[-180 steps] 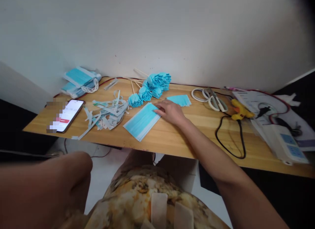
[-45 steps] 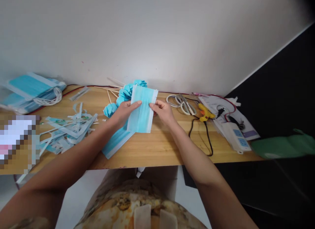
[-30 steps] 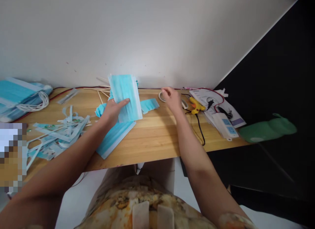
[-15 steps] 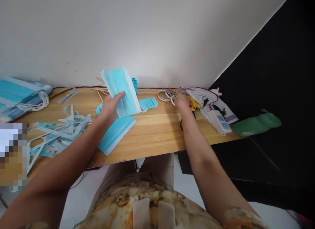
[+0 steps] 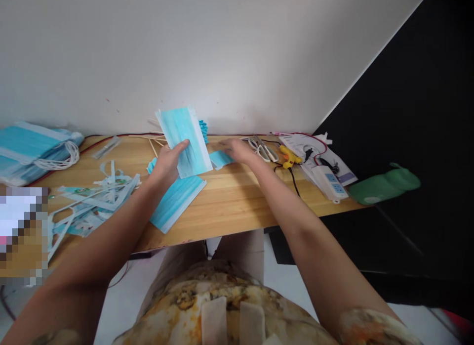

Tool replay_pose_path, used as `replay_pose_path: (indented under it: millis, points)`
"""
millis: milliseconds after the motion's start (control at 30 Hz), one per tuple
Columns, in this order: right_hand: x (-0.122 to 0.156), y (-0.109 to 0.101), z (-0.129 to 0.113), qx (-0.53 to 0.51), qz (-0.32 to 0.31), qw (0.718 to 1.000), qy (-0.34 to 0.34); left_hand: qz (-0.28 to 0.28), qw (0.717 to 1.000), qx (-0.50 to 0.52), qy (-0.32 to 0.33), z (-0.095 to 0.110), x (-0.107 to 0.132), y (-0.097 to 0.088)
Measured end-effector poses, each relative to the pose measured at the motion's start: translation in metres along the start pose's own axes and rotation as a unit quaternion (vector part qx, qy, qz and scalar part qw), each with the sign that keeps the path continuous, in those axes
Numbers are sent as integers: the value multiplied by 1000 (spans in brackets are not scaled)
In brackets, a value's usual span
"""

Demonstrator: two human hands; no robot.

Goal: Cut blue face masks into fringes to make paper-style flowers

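My left hand [image 5: 169, 159] pinches a light blue face mask [image 5: 187, 137] with white edges, its thumb on the front, held up above the table. Beneath it lies another blue mask [image 5: 177, 201] flat on the wood. Over a small pleated blue piece [image 5: 221, 159] hovers my right hand [image 5: 237, 150], fingers stretched toward the left and slightly blurred, nothing visible in them. White-handled scissors [image 5: 267, 151] rest just right of that hand, beside a white ring [image 5: 255, 146]. A ruffled blue piece [image 5: 203, 131] partly shows behind the held mask.
Cut strips [image 5: 99, 201] are heaped on the left, near a stack of masks [image 5: 33, 150] with white cord [image 5: 61, 159]. To the right are a yellow glue gun [image 5: 289, 157], papers [image 5: 344, 169], a power strip [image 5: 331, 184] and a green bottle [image 5: 385, 184]. Thin sticks [image 5: 151, 140] lie near the wall.
My right hand has moved left, away from the scissors, which stay on the table with the glue gun now uncovered. My left hand keeps holding the mask almost still.
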State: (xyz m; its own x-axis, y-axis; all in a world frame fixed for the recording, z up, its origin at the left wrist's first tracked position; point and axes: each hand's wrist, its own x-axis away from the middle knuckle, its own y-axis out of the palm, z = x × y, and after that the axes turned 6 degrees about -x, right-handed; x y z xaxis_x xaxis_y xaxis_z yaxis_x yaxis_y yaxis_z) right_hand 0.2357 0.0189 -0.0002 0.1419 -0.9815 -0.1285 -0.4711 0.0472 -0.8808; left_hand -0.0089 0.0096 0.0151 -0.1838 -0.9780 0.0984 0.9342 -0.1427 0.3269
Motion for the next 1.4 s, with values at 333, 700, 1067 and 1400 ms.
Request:
replay_pose_path:
  millis: [333, 700, 1067, 1400]
  points:
    - [5, -6, 7, -13, -75, 994, 82, -116, 978, -163, -60, 0, -2, -12]
    - [40, -25, 3, -455, 131, 880, 36, -134, 823, -515, 199, 21, -5, -15]
    - [38, -18, -43, -497, 122, 859, -23, -142, 982, -117, 44, -2, 1, 45]
    - [28, 6, -30, -519, 84, 851, 2, -75, 996, 5, 54, -1, -11, 49]
